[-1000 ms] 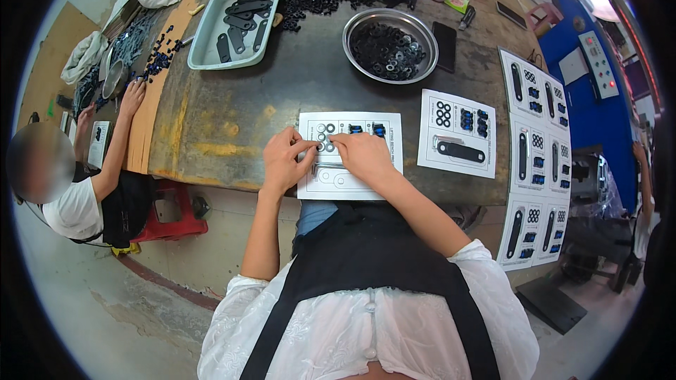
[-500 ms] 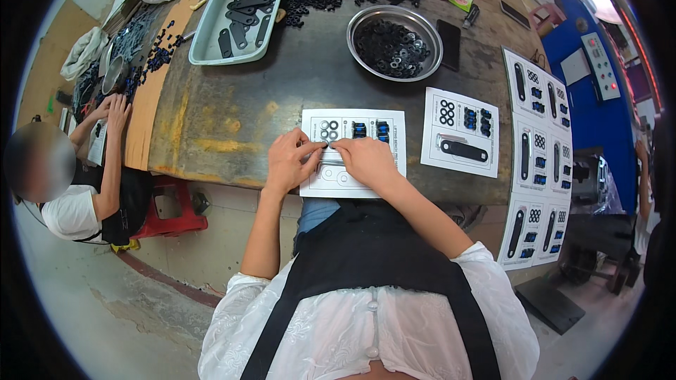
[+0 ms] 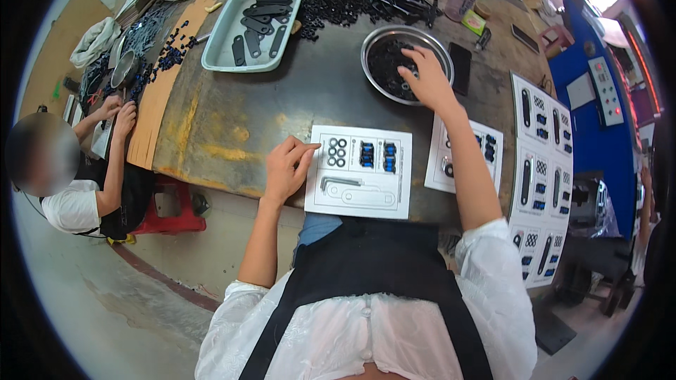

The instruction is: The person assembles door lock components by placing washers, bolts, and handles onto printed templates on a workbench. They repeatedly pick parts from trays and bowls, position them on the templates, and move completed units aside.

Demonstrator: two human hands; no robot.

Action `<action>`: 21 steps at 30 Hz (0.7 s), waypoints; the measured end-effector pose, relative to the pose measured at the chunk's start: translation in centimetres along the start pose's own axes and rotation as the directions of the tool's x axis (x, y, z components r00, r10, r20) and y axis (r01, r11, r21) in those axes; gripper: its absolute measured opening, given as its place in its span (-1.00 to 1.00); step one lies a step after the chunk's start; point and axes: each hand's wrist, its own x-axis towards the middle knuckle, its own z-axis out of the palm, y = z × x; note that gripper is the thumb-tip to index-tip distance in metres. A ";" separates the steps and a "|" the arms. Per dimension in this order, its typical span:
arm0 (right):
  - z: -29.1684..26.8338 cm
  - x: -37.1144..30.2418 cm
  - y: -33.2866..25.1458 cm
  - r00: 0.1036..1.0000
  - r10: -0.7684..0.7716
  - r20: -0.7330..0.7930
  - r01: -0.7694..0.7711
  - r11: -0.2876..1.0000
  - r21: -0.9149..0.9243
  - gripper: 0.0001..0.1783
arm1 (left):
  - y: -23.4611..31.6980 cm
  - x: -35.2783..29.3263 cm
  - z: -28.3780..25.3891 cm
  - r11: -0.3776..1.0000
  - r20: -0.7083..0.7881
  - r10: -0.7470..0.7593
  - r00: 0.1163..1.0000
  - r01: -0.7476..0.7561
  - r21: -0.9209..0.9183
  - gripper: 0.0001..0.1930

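Note:
My left hand (image 3: pixel 286 170) lies at the left edge of a white printed card (image 3: pixel 402 200), index finger stretched out and thumb apart, holding nothing visible. Dark washers (image 3: pixel 337 153) sit in a small cluster on the card's upper left, beside two groups of blue-and-black bolts (image 3: pixel 367 155). Below them are an L-shaped hex key (image 3: pixel 341 182) and a pale outline of a long plate; I cannot tell which of these are printed. Over a round metal bowl (image 3: pixel 367 70) of black and silver washers (image 3: pixel 389 56), my right hand (image 3: pixel 427 79) reaches in with fingers apart.
A pale green tray (image 3: pixel 210 56) of black flat plates (image 3: pixel 255 40) stands at the back left, near piled black parts (image 3: pixel 331 7). A second card (image 3: pixel 436 176) lies under my right forearm, with larger printed sheets (image 3: pixel 539 169) rightward. A co-worker (image 3: pixel 84 176) handles parts at left.
My right hand has left the card and moved up and right to the bowl. My left hand has drawn back to the card's left edge, uncovering the washers.

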 end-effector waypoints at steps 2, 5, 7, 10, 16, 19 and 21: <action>-1.4 -2.6 -2.9 0.999 -0.041 -0.036 0.045 0.993 0.109 -0.54 | -0.4 1.7 -1.1 0.998 -0.006 0.018 1.000 -0.018 0.066 -0.84; -3.3 -6.5 -6.0 0.999 0.007 0.049 -0.020 0.967 0.255 -0.55 | -3.1 7.6 -2.7 0.973 -0.138 0.062 0.988 -0.029 0.228 -0.82; -3.9 -8.6 -6.5 0.992 0.053 0.110 -0.083 0.954 0.289 -0.54 | -6.9 13.4 -3.6 0.941 -0.288 -0.051 0.956 0.142 0.307 -0.80; -4.9 -10.8 -6.0 0.982 0.127 0.141 -0.166 0.933 0.318 -0.57 | -17.3 21.0 -4.7 0.693 -0.360 -0.259 0.896 0.432 0.577 -0.65; -7.1 -14.4 -4.1 0.942 0.325 0.078 -0.331 0.871 0.363 -0.66 | -23.8 28.1 -3.1 0.625 -0.192 -0.542 0.818 0.545 0.559 -0.36; -6.9 -16.2 -2.3 0.918 0.391 0.063 -0.374 0.804 0.462 -0.71 | -25.3 31.1 -1.8 0.638 -0.268 -0.624 0.734 0.677 0.368 -0.22; -6.6 -16.4 -2.0 0.880 0.459 0.127 -0.452 0.723 0.522 -0.73 | -26.9 32.6 -1.6 0.594 -0.308 -0.685 0.660 0.751 0.288 -0.10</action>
